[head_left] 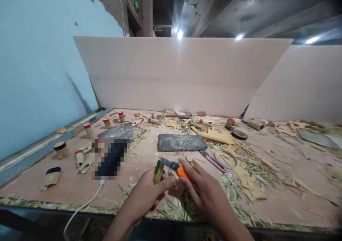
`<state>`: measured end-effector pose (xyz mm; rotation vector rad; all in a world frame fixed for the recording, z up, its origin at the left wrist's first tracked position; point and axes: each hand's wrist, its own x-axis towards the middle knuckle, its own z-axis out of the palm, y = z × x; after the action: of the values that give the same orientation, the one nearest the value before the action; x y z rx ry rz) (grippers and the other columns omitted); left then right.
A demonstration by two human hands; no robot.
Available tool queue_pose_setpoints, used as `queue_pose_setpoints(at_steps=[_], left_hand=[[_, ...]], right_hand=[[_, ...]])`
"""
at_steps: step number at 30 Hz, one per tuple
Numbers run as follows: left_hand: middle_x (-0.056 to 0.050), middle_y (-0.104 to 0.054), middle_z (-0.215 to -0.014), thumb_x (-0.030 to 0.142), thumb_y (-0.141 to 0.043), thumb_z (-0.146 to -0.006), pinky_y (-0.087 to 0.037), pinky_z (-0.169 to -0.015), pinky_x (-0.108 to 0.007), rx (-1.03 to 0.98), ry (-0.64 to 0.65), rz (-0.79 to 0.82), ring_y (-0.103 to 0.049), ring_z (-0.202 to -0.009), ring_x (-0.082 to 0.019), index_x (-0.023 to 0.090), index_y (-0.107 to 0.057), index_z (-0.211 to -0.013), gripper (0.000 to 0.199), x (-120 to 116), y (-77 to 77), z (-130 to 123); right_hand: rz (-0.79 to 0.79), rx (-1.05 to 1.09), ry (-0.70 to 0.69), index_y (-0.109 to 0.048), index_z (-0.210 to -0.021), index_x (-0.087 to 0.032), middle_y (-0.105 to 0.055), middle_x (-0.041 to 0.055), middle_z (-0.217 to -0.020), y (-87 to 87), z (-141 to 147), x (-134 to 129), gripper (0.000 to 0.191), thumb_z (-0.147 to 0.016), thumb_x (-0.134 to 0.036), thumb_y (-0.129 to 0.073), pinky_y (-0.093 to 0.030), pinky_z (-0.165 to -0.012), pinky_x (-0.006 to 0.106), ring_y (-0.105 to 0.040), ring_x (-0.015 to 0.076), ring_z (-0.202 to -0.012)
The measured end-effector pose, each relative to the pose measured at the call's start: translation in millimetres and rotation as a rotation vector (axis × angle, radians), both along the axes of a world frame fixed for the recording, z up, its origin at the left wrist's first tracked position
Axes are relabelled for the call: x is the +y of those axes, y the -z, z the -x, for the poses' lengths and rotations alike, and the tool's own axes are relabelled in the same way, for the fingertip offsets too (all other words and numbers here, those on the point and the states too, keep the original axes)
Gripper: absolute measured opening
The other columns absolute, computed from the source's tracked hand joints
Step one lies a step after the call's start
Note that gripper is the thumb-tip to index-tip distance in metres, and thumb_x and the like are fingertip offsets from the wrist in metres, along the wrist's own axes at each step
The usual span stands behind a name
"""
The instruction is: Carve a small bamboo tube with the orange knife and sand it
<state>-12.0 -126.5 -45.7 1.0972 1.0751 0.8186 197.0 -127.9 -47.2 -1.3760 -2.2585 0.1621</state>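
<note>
My left hand [149, 189] is closed around a short piece of green bamboo [158, 172], its upper end sticking out above the fingers. In my right hand [201, 184] is a utility knife [184, 173] with an orange handle, the fingers wrapped over it. The knife's blade [167, 162] points left, close to the top of the bamboo; I cannot tell whether they touch. Beneath both hands lie bamboo shavings [176, 209]. Just beyond the hands rests a dark grey flat stone block [181, 142].
Right of centre are a purple cutter [213, 161], a tape roll [226, 158] and a black tape roll [239, 135]. Several bamboo tubes with red or black ends, one here [61, 150], stand at the left. A white cable [85, 205] runs off the front edge. A pale board [181, 77] rises behind.
</note>
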Motion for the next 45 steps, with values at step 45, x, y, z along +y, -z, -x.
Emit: queue_pose_setpoints(at_steps=[45], left_hand=[[-0.002, -0.063, -0.074, 0.062, -0.071, -0.086, -0.037, -0.059, -0.023, 0.102, 0.01, -0.181, -0.05, -0.067, -0.014, 0.013, -0.069, -0.087, 0.049, -4.4, -0.4, 0.3]], right_hand=[[0.112, -0.054, -0.161, -0.054, -0.15, -0.026, -0.07, 0.0073, -0.097, -6.5, 1.4, -4.5, 0.047, -0.105, -0.038, -0.052, -0.055, -0.067, 0.03, -0.071, 0.0221, -0.079]])
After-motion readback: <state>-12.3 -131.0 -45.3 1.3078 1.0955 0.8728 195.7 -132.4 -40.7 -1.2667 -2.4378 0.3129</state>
